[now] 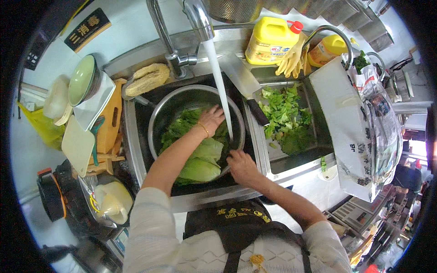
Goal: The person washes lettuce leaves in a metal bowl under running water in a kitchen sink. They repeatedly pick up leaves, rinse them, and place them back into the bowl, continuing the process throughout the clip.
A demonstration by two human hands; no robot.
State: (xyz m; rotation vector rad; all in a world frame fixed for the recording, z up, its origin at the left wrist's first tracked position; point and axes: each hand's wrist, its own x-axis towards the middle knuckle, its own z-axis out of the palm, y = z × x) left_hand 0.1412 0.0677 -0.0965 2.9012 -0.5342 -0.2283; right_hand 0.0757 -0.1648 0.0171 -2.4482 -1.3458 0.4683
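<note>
A round stainless steel basin (pixel 154 112) stands in the left sink, holding green leafy vegetables (pixel 201 160), perhaps lettuce. From the chrome faucet (pixel 199 22) a stream of water runs down into the basin. My left hand (pixel 210 121) lies with its fingers spread over the leaves, left of the stream. My right hand (pixel 243 167) has its fingers curled at the basin's lower right rim; whether they grip the rim cannot be made out. A cleaver (pixel 240 76) with a dark handle rests across the divider between the sinks. Cut greens (pixel 281 109) lie in the right sink.
A loofah (pixel 148 79) sits behind the left sink. Yellow detergent jugs (pixel 271 41) and rubber gloves (pixel 292 59) are at the back right. A white box (pixel 344 126) borders the right sink. Wooden boards (pixel 111 126), a white cutting board (pixel 78 146) and a green bowl (pixel 82 80) stand left.
</note>
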